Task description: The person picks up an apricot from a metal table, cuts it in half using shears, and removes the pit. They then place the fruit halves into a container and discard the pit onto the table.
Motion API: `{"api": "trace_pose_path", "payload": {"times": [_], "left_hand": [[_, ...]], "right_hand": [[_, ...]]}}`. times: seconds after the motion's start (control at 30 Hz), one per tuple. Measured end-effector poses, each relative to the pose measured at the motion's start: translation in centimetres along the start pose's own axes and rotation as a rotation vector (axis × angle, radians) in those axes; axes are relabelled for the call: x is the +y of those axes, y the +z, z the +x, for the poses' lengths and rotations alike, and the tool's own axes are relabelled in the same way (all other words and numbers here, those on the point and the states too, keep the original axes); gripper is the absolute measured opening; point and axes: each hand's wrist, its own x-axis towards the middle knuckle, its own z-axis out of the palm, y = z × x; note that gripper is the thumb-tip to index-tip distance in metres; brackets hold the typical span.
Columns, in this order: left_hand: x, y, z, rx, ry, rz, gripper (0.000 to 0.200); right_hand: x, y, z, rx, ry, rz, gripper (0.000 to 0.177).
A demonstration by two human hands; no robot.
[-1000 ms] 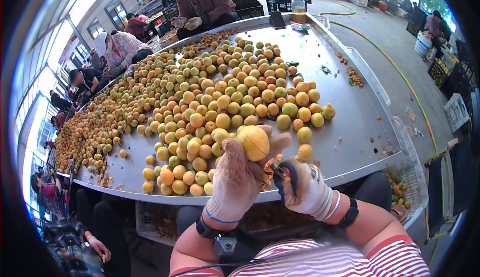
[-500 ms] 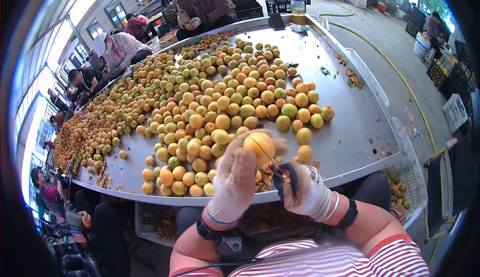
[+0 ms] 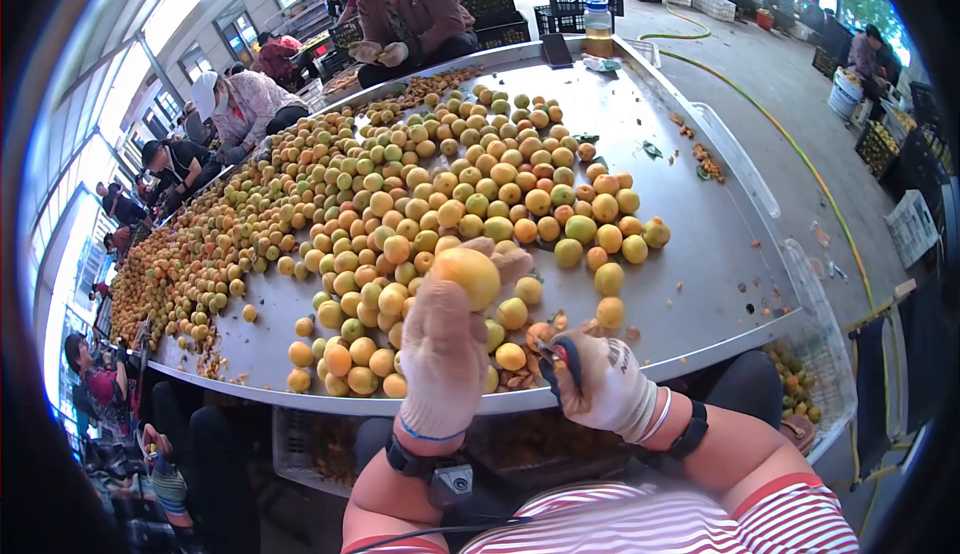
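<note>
In the head view, my left hand (image 3: 443,349), in a pale work glove, is raised over the near part of the table. It holds a large yellow apricot (image 3: 468,276), its fingers curved around the far side. My gloved right hand (image 3: 608,379) is lower and to the right, near the table's front edge. Closed in it is a small cutting tool (image 3: 566,362) with dark blue and red handles, which looks like pruning shears. Its tip points up and left, apart from the apricot. Loose apricots (image 3: 512,312) and torn pieces lie between the hands.
A metal table (image 3: 690,294) carries a wide heap of apricots (image 3: 350,224). Plastic crates (image 3: 830,354) stand under its near edge. A jar (image 3: 598,26) and a dark phone-like object (image 3: 556,50) sit at the far end. Other people (image 3: 415,14) work along the left and far sides.
My left hand has moved left with the apricot, away from the cutting tool. The tool's tip was at the fruit's lower edge before; my right hand is now slightly lower.
</note>
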Motion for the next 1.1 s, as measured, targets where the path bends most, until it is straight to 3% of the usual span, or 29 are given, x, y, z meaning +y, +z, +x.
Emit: {"api": "trace_pose_path", "payload": {"times": [0.03,0.1,0.17,0.23,0.27,0.3,0.37,0.4,0.43,0.5,0.57,0.63,0.77,0.8,0.83,0.9,0.93,0.97,1.03,1.1], "left_hand": [[0.3,-0.3,0.3,-0.003,0.097,-0.054,0.056],[0.6,-1.1,0.5,0.023,0.107,-0.042,0.053],[0.7,-2.0,0.9,-0.067,0.170,0.292,0.052],[0.8,-0.2,0.0,-0.019,0.126,0.324,0.052],[0.7,0.7,-0.5,0.031,0.080,0.354,0.052],[0.2,0.8,-0.7,0.015,0.073,0.343,0.052],[-1.0,1.1,-1.0,-0.065,0.154,0.584,0.055],[-0.4,2.4,-1.7,-0.040,0.030,0.556,0.056],[-1.2,2.3,-1.6,-0.067,0.159,0.729,0.054],[-2.4,3.2,-2.0,-0.057,0.242,0.791,0.054],[-3.7,3.6,-2.8,-0.049,0.178,0.680,0.053],[-3.7,4.1,-2.8,-0.068,0.253,0.808,0.051],[-5.0,4.4,-3.0,0.113,-0.058,0.621,0.049],[-5.0,3.4,-3.1,0.004,-0.037,0.915,0.042],[-6.1,1.6,-3.1,-0.007,-0.033,0.905,0.042],[-10.0,-2.0,-3.3,0.005,-0.407,0.077,0.034],[-10.9,-2.4,-3.3,0.122,-0.570,-0.311,0.027],[-11.4,-2.2,-3.1,0.131,-0.570,-0.308,0.027],[-11.1,-2.2,-3.0,-0.049,-0.422,-0.131,0.026],[-9.0,-0.3,-2.5,0.056,-0.459,-0.099,0.028]], "right_hand": [[-0.1,0.0,0.1,-0.042,0.013,-0.015,0.017],[0.4,0.2,0.2,0.012,-0.004,0.012,0.018],[0.4,0.3,0.5,0.069,-0.019,0.035,0.020],[-0.5,-0.3,0.9,0.097,0.383,0.670,0.015],[-1.4,-0.9,1.3,0.127,0.523,0.752,0.018],[-2.1,-1.0,1.6,0.145,0.529,0.741,0.018],[-3.0,-1.1,2.2,0.268,0.569,1.022,0.024],[-2.1,-0.5,1.9,0.282,0.547,0.949,0.027],[-1.9,0.1,2.0,0.367,0.494,0.789,0.027],[-0.6,0.6,1.6,0.368,0.324,0.568,0.031],[-0.9,0.8,1.1,0.421,0.365,0.273,0.033],[-2.3,-0.8,1.0,0.366,0.438,0.244,0.031],[-1.7,-1.5,1.2,0.309,0.366,0.292,0.020],[-1.0,-1.4,1.0,0.292,0.309,0.259,0.024],[-0.7,-1.1,0.8,0.301,0.310,0.246,0.024],[-0.4,-0.9,0.7,0.425,-0.025,0.105,0.031],[-0.2,-0.9,0.6,0.368,-0.045,0.080,0.039],[-0.1,-1.3,0.7,0.363,-0.044,0.089,0.039],[0.0,-2.4,1.2,0.254,-0.051,0.067,0.040],[0.0,-2.9,1.0,0.278,-0.047,0.188,0.040]]}}
